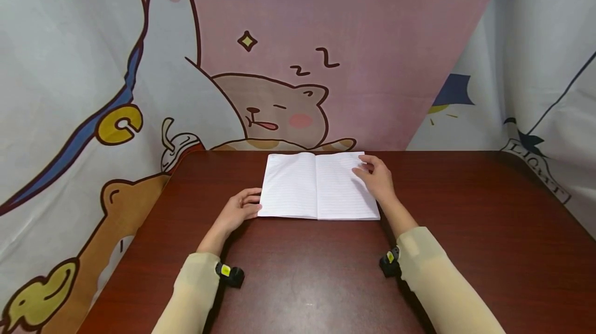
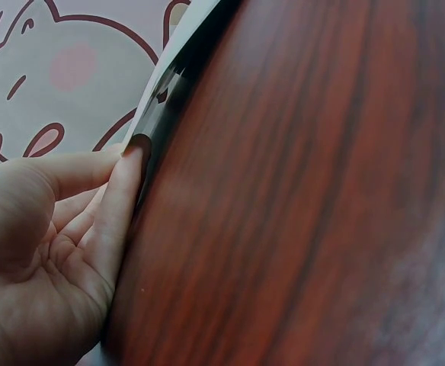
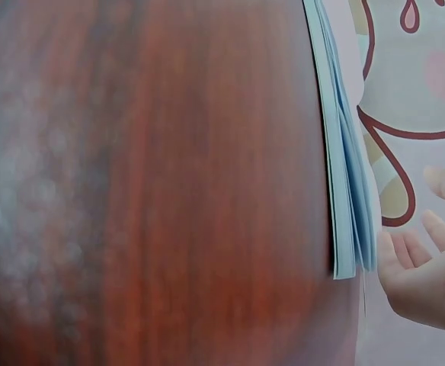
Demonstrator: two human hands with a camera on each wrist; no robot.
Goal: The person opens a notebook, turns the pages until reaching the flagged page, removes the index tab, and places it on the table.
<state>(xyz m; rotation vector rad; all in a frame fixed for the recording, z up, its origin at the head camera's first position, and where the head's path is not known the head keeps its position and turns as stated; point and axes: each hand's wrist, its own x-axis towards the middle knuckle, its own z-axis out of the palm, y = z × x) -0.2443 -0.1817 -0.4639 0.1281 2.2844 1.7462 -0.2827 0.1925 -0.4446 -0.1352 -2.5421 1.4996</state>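
Note:
An open notebook (image 1: 292, 184) with white lined pages lies near the table's far edge, its fold running down the middle. My left hand (image 1: 238, 209) is at its left edge. In the left wrist view, the thumb and a finger of the left hand (image 2: 62, 221) pinch that edge, thumb above and finger below. Over the right page, close to its outer edge, is my right hand (image 1: 377, 179), its fingers loosely bent and apart. The right wrist view shows the stacked page edges of the notebook (image 3: 337, 152) beside the right hand (image 3: 428, 267), with nothing between its fingers.
The dark reddish-brown wooden table (image 1: 298, 272) extends to both sides of the notebook. Right behind it hangs a pink and white cartoon cloth (image 1: 372, 55), which also drapes along the left and right sides. Each wrist carries a small black camera (image 1: 390, 262).

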